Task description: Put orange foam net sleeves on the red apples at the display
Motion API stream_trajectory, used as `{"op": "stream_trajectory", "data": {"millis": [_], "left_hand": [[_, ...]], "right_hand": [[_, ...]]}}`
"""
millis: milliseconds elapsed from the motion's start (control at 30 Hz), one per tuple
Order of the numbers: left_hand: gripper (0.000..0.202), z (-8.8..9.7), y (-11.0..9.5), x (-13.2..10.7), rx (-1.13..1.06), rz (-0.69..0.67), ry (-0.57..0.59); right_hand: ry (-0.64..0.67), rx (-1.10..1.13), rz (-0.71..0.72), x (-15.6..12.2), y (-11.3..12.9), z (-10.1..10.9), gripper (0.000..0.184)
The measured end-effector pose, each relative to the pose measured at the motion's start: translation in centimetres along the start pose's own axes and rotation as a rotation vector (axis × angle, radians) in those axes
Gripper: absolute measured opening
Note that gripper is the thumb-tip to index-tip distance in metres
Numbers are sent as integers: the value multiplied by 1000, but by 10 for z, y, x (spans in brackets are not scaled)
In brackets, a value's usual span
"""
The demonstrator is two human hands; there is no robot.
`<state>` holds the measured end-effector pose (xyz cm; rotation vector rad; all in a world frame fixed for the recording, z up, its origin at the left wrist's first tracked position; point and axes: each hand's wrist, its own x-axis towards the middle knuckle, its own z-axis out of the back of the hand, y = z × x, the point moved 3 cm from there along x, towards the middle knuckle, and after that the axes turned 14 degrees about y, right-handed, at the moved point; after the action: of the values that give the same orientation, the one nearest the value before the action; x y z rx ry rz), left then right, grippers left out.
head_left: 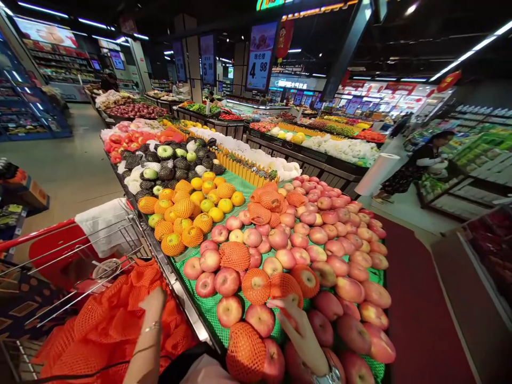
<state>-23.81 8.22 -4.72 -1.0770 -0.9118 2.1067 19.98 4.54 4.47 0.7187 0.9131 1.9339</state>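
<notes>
My left hand (152, 304) is sunk into a heap of orange mesh netting (108, 330) inside a metal shopping cart (92, 256), its fingers hidden among the folds. My right hand (298, 333) reaches over a green-lined display of red apples (280, 256), fingers apart, nearest a netted apple (290, 290) and resting on or just above it. A wristwatch (328, 376) shows at the bottom edge. Another apple in an orange foam net (246, 352) lies just left of that hand.
Yellow melons in nets (184, 210) and dark melons (168, 170) fill the same table. Further produce tables stretch ahead. A white paper roll (376, 173) stands to the right, near a person (416, 165) at a shelf. Red flooring (420, 298) runs along the table's right side.
</notes>
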Motion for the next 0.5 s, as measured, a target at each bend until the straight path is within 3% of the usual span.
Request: {"op": "stream_trajectory", "data": {"millis": [67,133,167,233,267,333,400,500], "left_hand": [[21,37,-32,6,98,22,-110],[14,66,-69,-2,149,-71,-180],[9,77,-88,-11,159,-158,-231],[20,84,-123,-41,48,-515,-368],[27,79,-135,-57,-82,-638,-363],[33,51,-151,-82,-275,-750,-190],[32,9,-157,-100,-324,-757,37],[25,-61,-149,-120,-426,-737,378]], "right_hand": [[-12,55,11,6,1,-7,27],[-10,111,36,16,5,-12,25],[4,138,44,21,8,-15,24],[42,188,60,31,17,-21,25],[54,206,73,36,22,-24,26],[34,247,107,43,31,-29,29],[-15,311,135,47,38,-35,39],[-73,394,137,47,37,-41,54]]}}
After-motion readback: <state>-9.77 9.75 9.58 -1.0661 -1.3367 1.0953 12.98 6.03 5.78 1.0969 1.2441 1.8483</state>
